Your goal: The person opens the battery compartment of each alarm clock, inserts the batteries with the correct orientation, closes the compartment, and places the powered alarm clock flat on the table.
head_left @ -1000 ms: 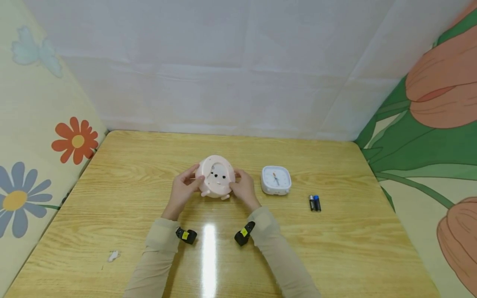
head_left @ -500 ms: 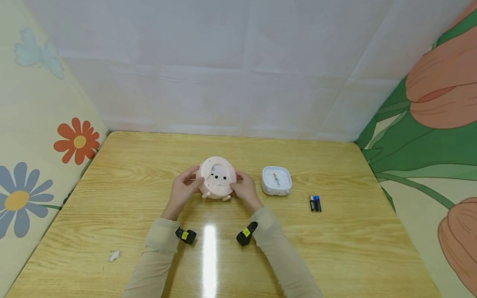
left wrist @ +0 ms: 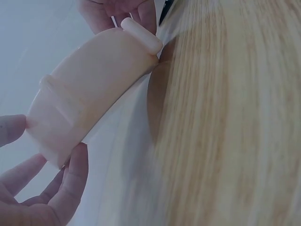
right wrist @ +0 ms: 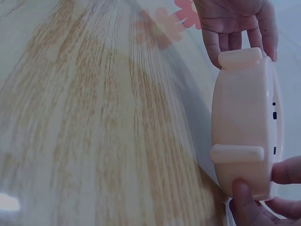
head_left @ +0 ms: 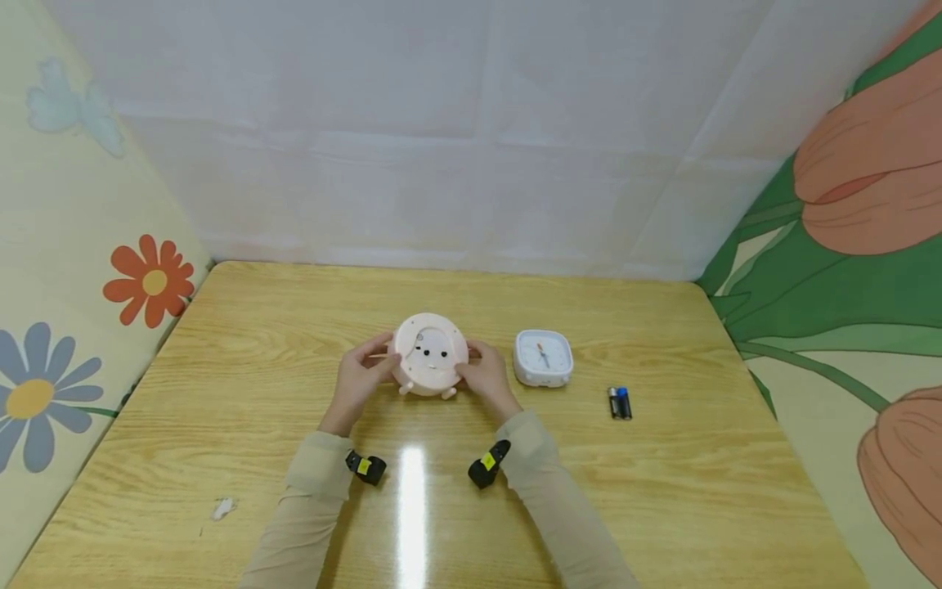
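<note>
A round pale pink clock (head_left: 430,380) with two stubby feet is between both hands, near the middle of the table in the head view. The side toward the head camera has a round recess with small black marks. My left hand (head_left: 360,378) grips its left edge, thumb on this side and fingers behind. On the right edge my right hand (head_left: 489,379) holds it the same way. The left wrist view shows the clock's curved side (left wrist: 89,75) and feet, above the wood. In the right wrist view, the clock (right wrist: 241,108) appears edge-on between the hands.
To the right stands a white square clock (head_left: 543,360) with its dial up. Two small batteries (head_left: 620,403) lie side by side farther right. A small white scrap (head_left: 223,508) is at the table's (head_left: 662,491) front left. White cloth (head_left: 412,164) hangs behind.
The pink clock has shifted very slightly toward me and to the right, with both hands still on it. The other things on the table stay put.
</note>
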`<action>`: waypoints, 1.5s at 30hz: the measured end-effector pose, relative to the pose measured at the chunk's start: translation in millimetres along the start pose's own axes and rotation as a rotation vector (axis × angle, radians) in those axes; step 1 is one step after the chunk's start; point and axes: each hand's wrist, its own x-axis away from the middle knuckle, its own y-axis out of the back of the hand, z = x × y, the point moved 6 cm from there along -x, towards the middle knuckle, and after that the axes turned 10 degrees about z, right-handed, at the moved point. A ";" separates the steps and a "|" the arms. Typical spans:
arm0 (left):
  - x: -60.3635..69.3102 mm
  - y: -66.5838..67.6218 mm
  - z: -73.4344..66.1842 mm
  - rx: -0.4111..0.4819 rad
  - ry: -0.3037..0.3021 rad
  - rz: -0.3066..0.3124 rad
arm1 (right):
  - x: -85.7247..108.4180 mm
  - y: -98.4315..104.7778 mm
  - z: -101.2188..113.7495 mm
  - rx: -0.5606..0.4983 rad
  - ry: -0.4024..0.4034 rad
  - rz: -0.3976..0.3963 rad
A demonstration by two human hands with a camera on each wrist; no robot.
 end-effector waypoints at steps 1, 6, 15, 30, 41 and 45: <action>-0.4 0.1 0.7 0.003 0.005 0.000 | 0.3 0.0 -0.1 -0.005 -0.001 0.000; -2.5 0.5 3.6 0.008 0.021 0.001 | 0.5 0.2 -1.8 -0.020 -0.015 0.000; -4.0 3.0 9.3 -0.023 0.044 -0.019 | -1.1 0.3 -5.1 -0.039 -0.060 0.016; -5.5 7.2 15.6 -0.030 0.065 -0.038 | -0.8 -1.7 -3.6 -0.037 -0.052 0.009; -8.0 8.2 19.8 -0.074 0.098 -0.043 | -5.0 -2.8 -4.5 0.036 -0.036 -0.019; -9.3 8.7 21.9 -0.081 0.119 -0.050 | -5.6 -3.1 -3.8 0.094 -0.028 -0.024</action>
